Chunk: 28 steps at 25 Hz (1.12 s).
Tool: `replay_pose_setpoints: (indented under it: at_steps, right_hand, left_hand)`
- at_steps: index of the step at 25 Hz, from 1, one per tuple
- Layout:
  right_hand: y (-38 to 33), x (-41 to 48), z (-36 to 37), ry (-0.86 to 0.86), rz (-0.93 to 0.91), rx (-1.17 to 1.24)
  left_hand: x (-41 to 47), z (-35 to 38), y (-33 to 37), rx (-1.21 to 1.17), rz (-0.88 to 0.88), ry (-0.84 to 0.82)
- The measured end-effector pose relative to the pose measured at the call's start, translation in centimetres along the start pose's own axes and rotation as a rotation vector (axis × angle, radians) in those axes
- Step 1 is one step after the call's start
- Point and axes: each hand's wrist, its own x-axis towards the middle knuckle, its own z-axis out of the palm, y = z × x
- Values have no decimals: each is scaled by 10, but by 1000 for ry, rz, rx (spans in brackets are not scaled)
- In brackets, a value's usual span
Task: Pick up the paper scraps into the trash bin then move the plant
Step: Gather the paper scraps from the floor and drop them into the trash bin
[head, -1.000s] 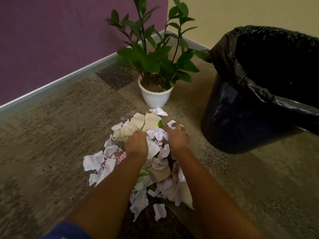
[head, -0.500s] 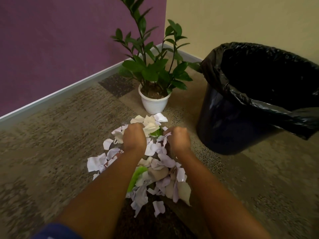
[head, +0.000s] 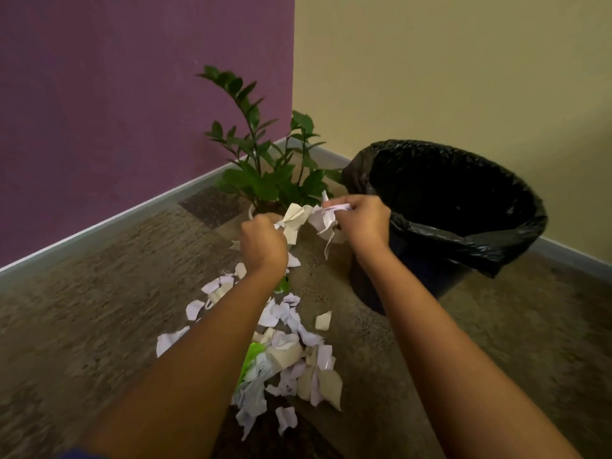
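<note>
My left hand (head: 263,245) grips a bunch of beige and white paper scraps (head: 295,220) lifted off the floor. My right hand (head: 364,223) grips another bunch of white scraps (head: 326,218), close to the rim of the trash bin (head: 463,233), which has a black liner. A pile of torn paper scraps (head: 291,356) lies on the carpet below my forearms. The green plant (head: 265,173) stands in a white pot, mostly hidden behind my hands, in the corner left of the bin.
A purple wall (head: 132,111) runs on the left and a beige wall (head: 447,77) on the right, meeting in the corner behind the plant. Patterned brown carpet (head: 99,309) covers the floor.
Both hands closed on scraps in the pile and rose off the floor with them, moving toward the bin. The view tilted upward.
</note>
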Motion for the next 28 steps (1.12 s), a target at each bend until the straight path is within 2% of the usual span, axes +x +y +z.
replay_pose_setpoints:
  at_steps: [5, 10, 12, 16, 18, 23, 25, 28]
  right_hand:
    - [-42, 32, -51, 87, 81, 220]
    - [-46, 64, -94, 190, 132, 276]
    - [-37, 75, -107, 255, 158, 222]
    - [-12, 83, -121, 350, 199, -65]
    - [0, 84, -123, 301, 240, -184]
    - [11, 83, -136, -35, 348, -353]
    - [13, 84, -146, 39, 313, -325]
    - [21, 87, -163, 300, 258, -191]
  left_hand:
    - [4, -20, 57, -145, 92, 56]
    - [7, -25, 105, -233, 227, 70]
    - [7, -22, 120, -257, 262, 50]
    - [6, -9, 142, -278, 306, -10]
    - [3, -3, 152, -292, 308, -52]
    - [-2, 11, 173, -268, 354, -121]
    - [-3, 16, 180, -255, 399, -134]
    - [-5, 29, 189, -235, 497, -209]
